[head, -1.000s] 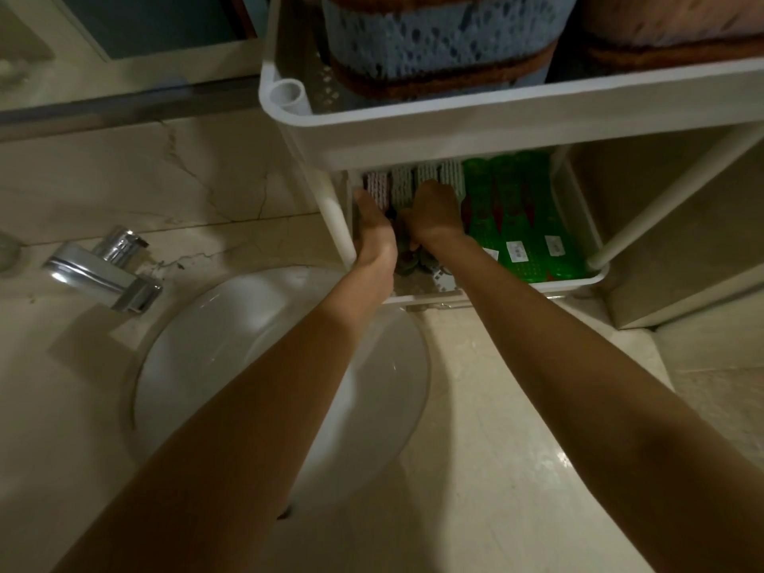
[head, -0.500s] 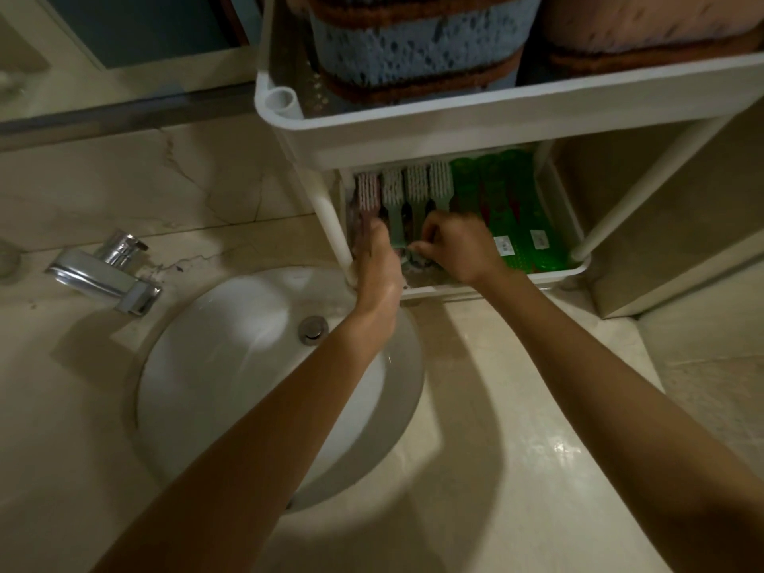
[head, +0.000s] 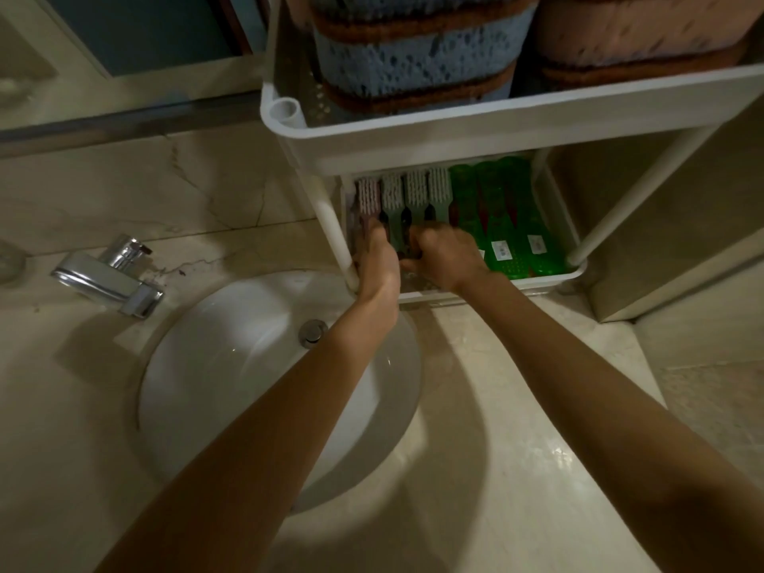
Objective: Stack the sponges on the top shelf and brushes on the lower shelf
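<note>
1. Both tiers are loaded. The sponges (head: 413,55) sit stacked on the top shelf (head: 454,130). The brushes lie in a row on the lower shelf (head: 578,275), bristle heads toward its back edge and handles toward its front rim.
2. The pink brush (head: 368,196) lies at the left end of that shelf, with the pale brushes (head: 415,192) just beside it. The green brushes (head: 496,217) fill the right half.
3. My left hand (head: 378,266) is in at the front left corner, fingers curled on the pink brush's handle. My right hand (head: 448,258) sits close beside it, knuckles bent over the pale brushes' handles. I cannot tell whether it pinches one or only presses.
4. I judge this to be final tidying of the row, and the sorting looks close to done.
5. Handling: the brushes look like light, stiff plastic, probably smooth along the handle. I would take each by its narrow handle near the front rim, not by the bristles. I would slide rather than lift, since the top shelf leaves little headroom.
6. Risk: nudging one handle could skew its neighbours, which lie touching.
</note>
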Motion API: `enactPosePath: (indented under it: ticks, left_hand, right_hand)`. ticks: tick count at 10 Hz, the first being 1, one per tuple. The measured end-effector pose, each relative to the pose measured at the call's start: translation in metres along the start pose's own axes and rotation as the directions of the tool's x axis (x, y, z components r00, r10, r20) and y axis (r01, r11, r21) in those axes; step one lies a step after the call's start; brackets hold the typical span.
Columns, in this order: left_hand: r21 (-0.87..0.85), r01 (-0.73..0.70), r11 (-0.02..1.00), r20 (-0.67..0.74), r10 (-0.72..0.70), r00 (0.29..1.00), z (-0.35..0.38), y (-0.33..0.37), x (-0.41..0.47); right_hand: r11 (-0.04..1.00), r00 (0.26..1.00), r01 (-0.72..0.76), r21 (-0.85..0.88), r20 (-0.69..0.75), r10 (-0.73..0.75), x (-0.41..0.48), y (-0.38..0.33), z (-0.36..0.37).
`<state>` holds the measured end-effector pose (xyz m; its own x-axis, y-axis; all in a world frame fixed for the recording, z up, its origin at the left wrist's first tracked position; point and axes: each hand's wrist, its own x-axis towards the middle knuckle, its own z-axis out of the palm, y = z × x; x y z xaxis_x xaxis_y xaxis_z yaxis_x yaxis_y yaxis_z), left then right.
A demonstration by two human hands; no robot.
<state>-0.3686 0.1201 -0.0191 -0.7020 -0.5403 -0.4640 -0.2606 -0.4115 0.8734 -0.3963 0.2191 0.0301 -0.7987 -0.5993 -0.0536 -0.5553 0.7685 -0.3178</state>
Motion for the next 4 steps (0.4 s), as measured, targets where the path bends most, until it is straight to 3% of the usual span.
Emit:
enactPosePath:
  ticks: [2, 4]
  left_hand:
    - [-0.131, 0.041, 0.99, -0.003, -0.042, 0.999, 0.003, 0.006, 0.0]
    - [-0.054, -0.058, 0.997, -0.03, 0.057, 0.998, -0.001, 0.001, 0.005]
  right_hand:
    - [0.999, 1.0, -0.011, -0.037, 0.026, 0.012, -0.003, 0.0, 0.002]
    - [0.999, 1.0, -0.02, -0.045, -0.019, 0.02, -0.018, -0.005, 0.001]
